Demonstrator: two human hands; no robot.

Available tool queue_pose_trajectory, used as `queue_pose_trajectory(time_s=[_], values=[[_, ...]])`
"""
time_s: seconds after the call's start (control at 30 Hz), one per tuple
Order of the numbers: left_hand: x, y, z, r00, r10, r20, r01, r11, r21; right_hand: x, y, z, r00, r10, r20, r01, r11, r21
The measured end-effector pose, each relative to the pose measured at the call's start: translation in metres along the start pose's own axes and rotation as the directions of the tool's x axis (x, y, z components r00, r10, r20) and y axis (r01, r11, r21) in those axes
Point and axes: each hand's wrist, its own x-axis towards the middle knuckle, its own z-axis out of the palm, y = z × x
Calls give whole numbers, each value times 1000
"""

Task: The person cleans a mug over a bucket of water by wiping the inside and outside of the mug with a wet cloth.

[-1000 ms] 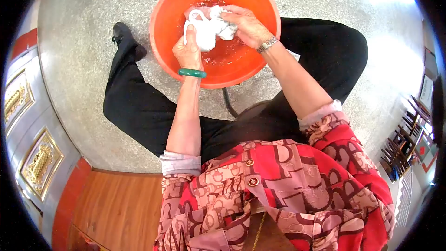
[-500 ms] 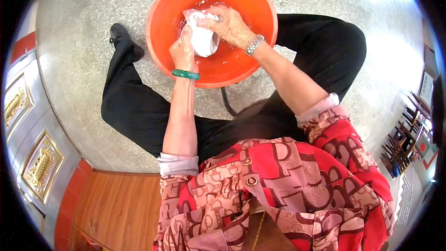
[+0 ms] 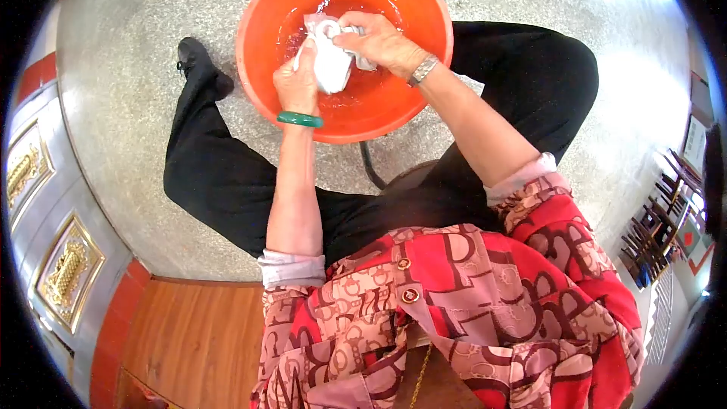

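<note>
Both hands are over an orange plastic basin [image 3: 254, 68] that holds shallow, rippled water. Between them is a bunched white cloth-like item [image 3: 332, 67], with a loose fold hanging on its right side; its exact kind is hard to make out. A pale pinkish flap sticks out at its top. My left hand [image 3: 297, 85], with a green bangle at the wrist, grips the left side, thumb pointing up along it. My right hand [image 3: 382, 42], wearing a metal-banded watch, pinches the upper right part with thumb and fingers.
The basin stands on a speckled grey floor [image 3: 136, 106] between my bent black-trousered legs [image 3: 530, 83]. Ornate silver panels [image 3: 68, 273] are at left, a brown wooden surface [image 3: 189, 326] at lower left, and stacked dark chairs [image 3: 651, 235] at far right.
The white item has turned and crumpled, and a fold now hangs at its right. My right hand has shifted slightly right. My left hand keeps its grip.
</note>
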Motion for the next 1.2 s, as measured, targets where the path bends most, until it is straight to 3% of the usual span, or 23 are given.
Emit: queue_pose_trajectory(time_s=[0.07,0.13,0.17,0.2,0.27,0.33,0.37,0.47,0.53,0.67,0.73,0.77,0.8,0.87,0.93,0.97,1.0,1.03,1.07,1.13,1.2], values=[[6,4,-3,999,-12,29,14,999,-47,-4,-4,-8,989,87,122,-133,886,444],[8,7,-6,988,-54,142,60,997,-44,-5,-8,-21,985,89,147,-150,861,485],[9,6,-9,988,-53,142,60,997,-42,-4,-9,-30,960,109,260,-219,869,444],[10,4,-11,981,-76,177,70,997,40,-1,-8,-36,921,132,366,-281,875,393],[9,8,-12,971,-103,214,78,989,122,-2,-11,-34,910,117,398,-269,897,352],[10,12,-12,977,-120,174,108,991,80,-3,-11,-29,911,60,409,-287,803,521],[8,11,-13,978,-120,170,108,991,79,-3,-10,-28,909,60,413,-290,803,520],[8,8,-16,974,-120,195,105,991,87,1,-5,-24,927,53,372,-263,799,541],[8,-1,-16,982,-124,141,122,992,21,3,-8,-25,938,37,345,-156,933,324],[4,-6,-12,986,-102,134,106,994,-18,-4,-18,-26,949,193,249,-251,940,230],[4,-2,-11,988,-17,154,26,998,-56,-7,-22,-29,942,293,164,-334,766,550],[4,-2,-11,988,-14,153,23,998,-56,-7,-28,-27,971,212,107,-229,717,659],[5,-3,-12,989,32,144,-35,999,17,-8,-33,-28,972,209,109,-228,717,659],[-1,9,-4,987,75,140,-88,992,89,-9,-41,-29,996,91,-26,-47,712,700],[-11,20,2,975,113,194,-156,961,228,-7,-39,-33,1000,14,9,-17,783,621],[-8,16,-1,975,109,195,-153,961,229,-11,-48,-30,995,-48,91,23,968,252],[-2,10,-5,969,151,196,-208,928,310,-11,-46,-26,969,-165,183,169,986,-8],[1,6,-7,960,195,199,-260,884,388,-10,-45,-21,922,-278,271,343,909,-236],[1,3,-8,960,195,198,-260,884,389,-5,-35,-12,850,-424,312,508,816,-277],[0,1,-9,919,305,249,-392,767,507,-6,-27,-12,905,-277,323,388,849,-358],[-3,2,-7,934,285,216,-355,805,474,0,-11,-9,910,-299,287,397,827,-397]])
